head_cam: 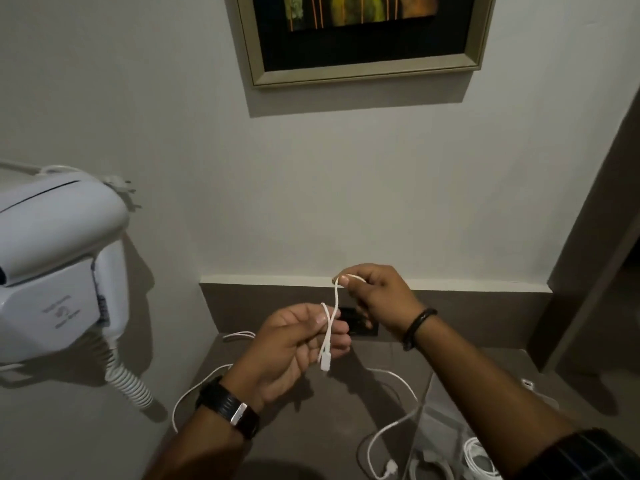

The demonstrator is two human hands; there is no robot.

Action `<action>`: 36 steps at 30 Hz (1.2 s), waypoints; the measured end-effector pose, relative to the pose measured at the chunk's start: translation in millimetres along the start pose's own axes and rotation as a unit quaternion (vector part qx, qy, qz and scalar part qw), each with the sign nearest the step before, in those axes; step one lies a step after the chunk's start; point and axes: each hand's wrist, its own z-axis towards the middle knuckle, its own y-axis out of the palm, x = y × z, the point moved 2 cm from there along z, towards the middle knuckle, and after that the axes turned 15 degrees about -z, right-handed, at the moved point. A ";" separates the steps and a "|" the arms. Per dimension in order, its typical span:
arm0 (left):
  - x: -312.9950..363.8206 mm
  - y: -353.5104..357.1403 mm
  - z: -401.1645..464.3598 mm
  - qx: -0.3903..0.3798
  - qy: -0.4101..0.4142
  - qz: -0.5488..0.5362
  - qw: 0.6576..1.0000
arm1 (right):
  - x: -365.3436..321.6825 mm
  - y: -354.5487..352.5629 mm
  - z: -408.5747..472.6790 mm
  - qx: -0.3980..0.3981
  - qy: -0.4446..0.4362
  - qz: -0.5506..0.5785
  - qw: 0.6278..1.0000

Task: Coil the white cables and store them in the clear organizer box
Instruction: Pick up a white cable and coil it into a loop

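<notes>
The left hand (294, 344) pinches a white cable (329, 327) near its plug; the right hand (374, 296) grips a loop above. Coiling has only begun. Loose cables (391, 427) lie on the worktop (346, 403). The clear organizer box (446, 434), lower right, holds one coil; its edges are cut off.

left hand (294, 344) and right hand (374, 296) pinch a white cable (330, 327) above the brown bench (311, 427), its plug dangling. more white cables (391, 431) lie below, beside the clear organizer box (446, 445).
</notes>
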 end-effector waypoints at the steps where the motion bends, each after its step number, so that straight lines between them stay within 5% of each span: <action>1: -1.7 4.0 -2.4 -0.008 -0.015 -0.025 1.000 | 5.5 5.6 -0.6 0.006 0.006 0.015 1.000; 5: 3.2 13.1 -2.5 -0.002 0.026 -0.107 0.994 | 19.1 35.2 -20.0 0.024 0.014 0.038 0.999; 10: 20.5 17.4 19.4 0.049 0.131 -0.114 0.984 | 14.8 92.7 -57.6 -0.032 -0.025 -0.090 0.995; 15: 37.6 6.0 19.7 0.076 0.152 0.031 0.985 | -24.0 49.5 -56.7 -0.026 -0.128 -0.304 0.944; 19: 28.3 5.7 15.6 0.061 0.104 0.047 0.992 | -53.4 -2.0 -36.6 0.037 -0.213 -0.417 0.883; 24: 19.2 16.0 7.3 0.000 0.038 0.063 0.997 | -46.7 -25.2 -5.7 0.009 -0.179 -0.261 0.948; 29: 29.0 24.0 5.6 -0.054 0.047 -0.077 0.994 | -8.0 -5.1 0.7 0.029 -0.078 -0.037 0.996; 33: 39.8 28.8 18.5 -0.037 0.108 -0.120 0.986 | 8.1 50.2 -24.8 0.006 -0.025 -0.042 0.999; 36: 45.4 23.2 28.2 -0.002 0.148 -0.053 0.988 | -5.7 66.8 -39.0 -0.019 -0.079 -0.127 0.989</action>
